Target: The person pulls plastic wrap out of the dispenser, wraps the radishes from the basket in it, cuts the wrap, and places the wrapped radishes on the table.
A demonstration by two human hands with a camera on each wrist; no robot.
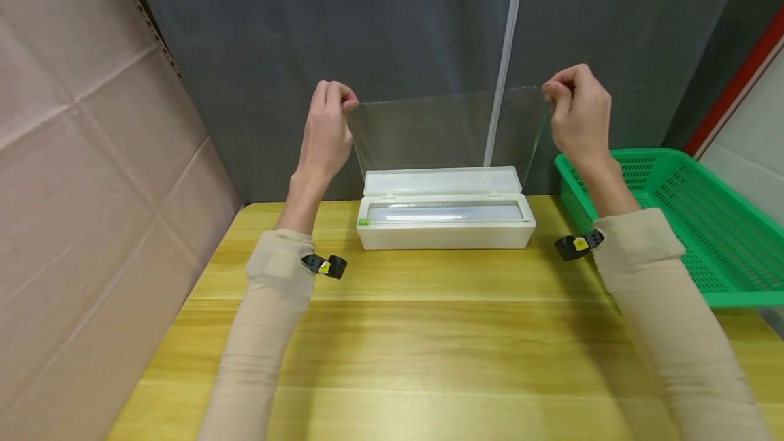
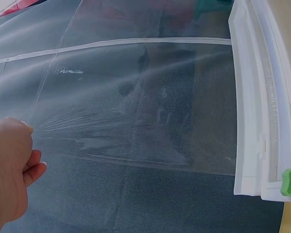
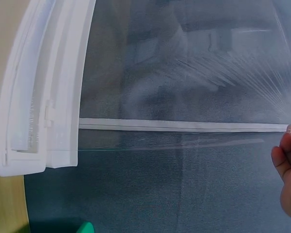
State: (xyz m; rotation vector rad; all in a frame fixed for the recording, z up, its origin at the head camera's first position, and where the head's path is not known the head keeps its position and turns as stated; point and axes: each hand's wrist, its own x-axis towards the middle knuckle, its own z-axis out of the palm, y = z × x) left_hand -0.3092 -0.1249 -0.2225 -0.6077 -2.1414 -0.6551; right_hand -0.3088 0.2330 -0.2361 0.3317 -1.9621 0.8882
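Note:
A clear sheet of plastic wrap (image 1: 429,128) is stretched upright between both hands, above and behind a white wrap dispenser box (image 1: 447,235). My left hand (image 1: 326,129) pinches its upper left corner; my right hand (image 1: 580,114) pinches the upper right corner. Fine creases fan out from the pinched corners in both wrist views. The box lid (image 1: 441,181) is tipped back, and through the opening a roll of wrap (image 1: 444,213) shows. A green slider (image 2: 288,182) sits at the box's left end. Where the sheet's lower edge lies is hidden behind the lid.
The box stands near the far edge of a wooden table (image 1: 429,359). At the right is a green plastic basket (image 1: 723,230), partly behind my right forearm. A dark grey curtain (image 1: 367,19) hangs behind, and a pale panel (image 1: 79,189) rises at the left.

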